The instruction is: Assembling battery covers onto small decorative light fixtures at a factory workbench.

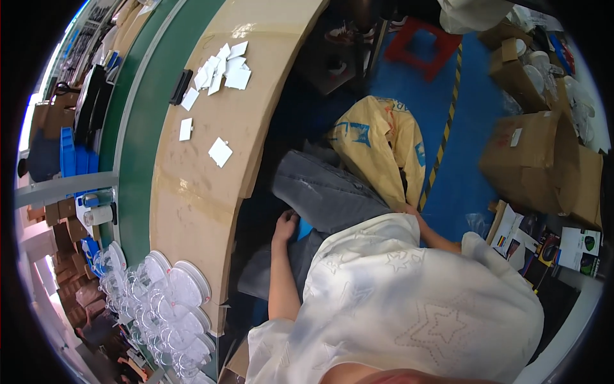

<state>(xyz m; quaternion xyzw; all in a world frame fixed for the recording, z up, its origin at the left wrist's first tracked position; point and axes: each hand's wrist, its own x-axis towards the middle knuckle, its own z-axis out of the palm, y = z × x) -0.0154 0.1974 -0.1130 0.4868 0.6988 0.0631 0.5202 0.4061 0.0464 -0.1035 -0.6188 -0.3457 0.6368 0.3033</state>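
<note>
Hands: left hand [284,225] rests loosely open on a grey-trousered knee [326,195] mid-frame, right hand hidden behind the yellow sack [380,150], grip untellable.

we saw yellow sack [382,144] | crumpled, blue-printed, open | on blue floor, at 12 o'clock from our lap, touching grey trousers [326,195]

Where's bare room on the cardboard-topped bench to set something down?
Bare stretch of bench top between the single white card and the clear round lids. Crowded at the far end by the card pile and near end by lids.
</note>
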